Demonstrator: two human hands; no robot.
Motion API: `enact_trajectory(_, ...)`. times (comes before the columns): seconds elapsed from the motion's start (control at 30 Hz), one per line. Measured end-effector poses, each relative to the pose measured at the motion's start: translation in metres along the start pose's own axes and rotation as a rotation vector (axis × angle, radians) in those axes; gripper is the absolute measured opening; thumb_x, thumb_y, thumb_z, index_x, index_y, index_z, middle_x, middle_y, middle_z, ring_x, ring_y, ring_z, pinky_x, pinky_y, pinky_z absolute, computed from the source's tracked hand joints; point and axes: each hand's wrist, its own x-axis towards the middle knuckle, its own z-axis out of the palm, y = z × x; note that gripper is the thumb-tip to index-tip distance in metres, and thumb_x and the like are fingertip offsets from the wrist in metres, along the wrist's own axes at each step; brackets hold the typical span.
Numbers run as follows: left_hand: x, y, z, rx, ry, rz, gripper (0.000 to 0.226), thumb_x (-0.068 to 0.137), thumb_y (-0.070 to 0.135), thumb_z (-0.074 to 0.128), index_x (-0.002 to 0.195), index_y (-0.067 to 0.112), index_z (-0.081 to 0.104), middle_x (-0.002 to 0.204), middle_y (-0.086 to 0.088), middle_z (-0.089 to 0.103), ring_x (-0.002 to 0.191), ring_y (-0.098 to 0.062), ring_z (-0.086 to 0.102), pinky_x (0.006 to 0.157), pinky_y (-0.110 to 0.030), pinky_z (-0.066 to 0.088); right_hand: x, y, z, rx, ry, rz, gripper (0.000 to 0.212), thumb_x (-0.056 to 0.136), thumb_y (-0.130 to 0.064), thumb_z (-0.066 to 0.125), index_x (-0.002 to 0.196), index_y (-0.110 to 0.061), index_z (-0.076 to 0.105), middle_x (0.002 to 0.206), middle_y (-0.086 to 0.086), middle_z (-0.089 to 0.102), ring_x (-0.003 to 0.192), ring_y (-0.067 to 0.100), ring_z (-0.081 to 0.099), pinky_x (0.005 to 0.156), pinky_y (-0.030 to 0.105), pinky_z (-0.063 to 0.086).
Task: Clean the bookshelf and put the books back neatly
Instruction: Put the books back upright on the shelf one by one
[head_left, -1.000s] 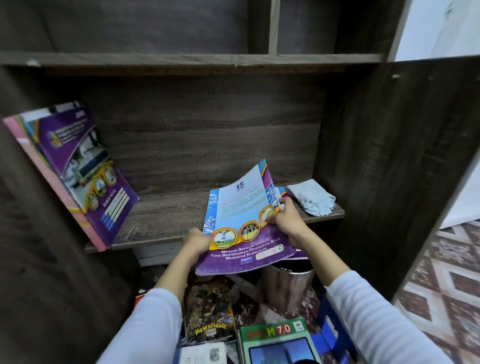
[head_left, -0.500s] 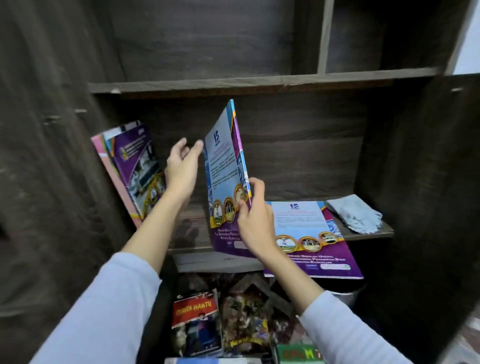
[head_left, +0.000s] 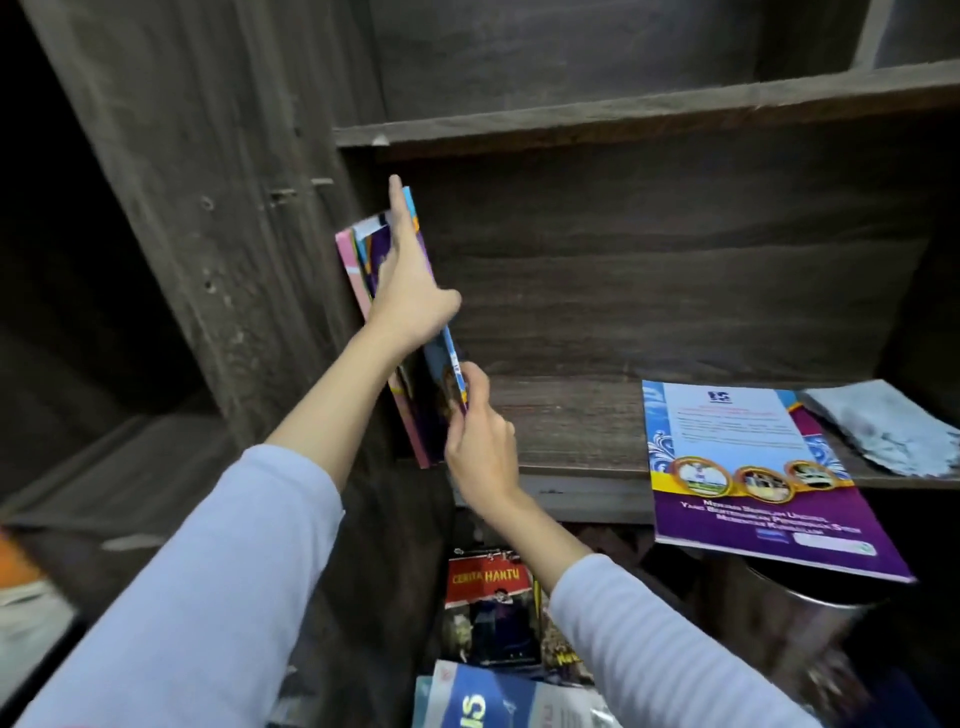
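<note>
A thin purple-and-blue booklet stands on edge at the left end of the dark wooden shelf, against several booklets leaning on the side wall. My left hand lies flat along its upper part, fingers straight, pressing it toward the leaning ones. My right hand pinches its lower front edge. A second booklet of the same kind lies flat on the shelf to the right, overhanging the front edge.
A pale blue cloth lies at the shelf's right end. Below the shelf stand a metal bin and several books, one titled Cerita Hantu. An upper shelf board runs above.
The booklet has swung from mid-shelf to upright against the leaning booklets at the left. My left hand moved onto it, my right hand slid to its lower edge. The view shifted left.
</note>
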Motion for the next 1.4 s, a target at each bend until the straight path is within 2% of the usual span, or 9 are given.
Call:
enact_trajectory(0.17,-0.012,-0.025,-0.012,0.026,0.022,0.026,0.109,0.078,-0.004,0.058,0.146,0.032,-0.019,0.134,-0.016,0.051,0.089,-0.018,0.058,0.072,-0.015,0.039,0.007,0.002,0.028,0.010,-0.189,-0.006,0.051,0.096,-0.008,0.039,0.143,-0.013,0.022,0.112,0.025,0.062,0.093,0.049,0.058,0.076,0.046,0.043)
enact_trajectory(0.3,-0.025,-0.042,-0.011,0.064,0.040,0.089,0.106,0.078,-0.001,0.058,0.146,0.034,-0.016,0.109,-0.013,0.063,0.081,-0.029,0.063,0.079,-0.040,0.051,0.018,0.018,0.047,0.039,-0.350,0.070,0.061,0.090,-0.004,0.044,0.143,-0.018,0.017,0.132,0.020,0.050,0.105,0.048,0.054,0.085,0.045,0.043)
enact_trajectory(0.4,-0.032,-0.053,-0.013,0.178,0.061,0.181,0.106,0.075,0.004,0.062,0.149,0.024,-0.010,0.127,-0.019,0.054,0.107,-0.037,0.057,0.096,-0.048,0.043,0.029,0.032,0.056,0.071,-0.471,0.084,0.067,0.086,-0.007,0.054,0.139,-0.023,0.017,0.135,0.015,0.048,0.112,0.042,0.054,0.090,0.040,0.043)
enact_trajectory(0.47,-0.031,-0.062,-0.013,0.281,0.095,0.249,0.103,0.075,0.007,0.064,0.150,0.013,-0.005,0.151,-0.017,0.027,0.135,-0.036,0.034,0.115,-0.048,0.021,0.036,0.038,0.059,0.123,-0.536,0.096,0.079,0.079,-0.007,0.065,0.138,-0.026,0.017,0.138,0.011,0.043,0.117,0.036,0.052,0.097,0.038,0.042)
enact_trajectory(0.53,-0.030,-0.065,-0.012,0.352,0.116,0.281,0.099,0.076,0.008,0.064,0.149,0.006,-0.003,0.157,-0.014,0.012,0.144,-0.030,0.014,0.117,-0.038,0.005,0.041,0.044,0.059,0.179,-0.595,0.125,0.095,0.070,-0.006,0.077,0.139,-0.028,0.015,0.144,0.009,0.035,0.126,0.031,0.045,0.105,0.037,0.038)
enact_trajectory(0.63,-0.027,-0.065,-0.010,0.402,0.145,0.242,0.098,0.077,0.007,0.065,0.149,0.004,-0.002,0.157,-0.018,0.007,0.146,-0.027,0.006,0.117,-0.033,0.006,0.046,0.056,0.059,0.201,-0.662,0.191,0.112,0.061,-0.009,0.086,0.144,-0.026,0.012,0.150,0.010,0.026,0.136,0.026,0.030,0.112,0.034,0.028)
enact_trajectory(0.8,-0.023,-0.063,-0.005,0.474,0.167,0.196,0.096,0.081,0.005,0.061,0.147,-0.001,-0.008,0.157,-0.017,0.000,0.146,-0.023,0.003,0.116,-0.028,0.005,0.050,0.070,0.063,0.089,-0.731,0.298,0.103,0.066,-0.030,0.085,0.145,-0.022,0.019,0.140,0.016,0.041,0.127,0.031,0.041,0.106,0.035,0.035)
enact_trajectory(1.03,-0.020,-0.067,0.010,0.679,0.209,0.135,0.093,0.088,0.015,0.057,0.145,-0.004,-0.014,0.157,-0.015,-0.006,0.146,-0.022,-0.005,0.117,-0.031,0.001,0.049,0.082,0.073,0.116,-0.702,0.330,0.102,0.073,-0.021,0.080,0.150,-0.030,0.014,0.146,0.020,0.036,0.133,0.034,0.039,0.112,0.041,0.033)
enact_trajectory(1.4,-0.016,-0.083,0.018,0.917,0.277,0.168,0.076,0.097,0.029,0.039,0.147,-0.002,-0.009,0.157,-0.019,-0.004,0.146,-0.028,-0.003,0.116,-0.035,-0.003,0.046,0.092,0.074,-0.234,-0.712,0.180,0.078,0.089,-0.054,0.052,0.150,-0.031,0.010,0.144,0.018,0.042,0.127,0.038,0.044,0.103,0.043,0.038)
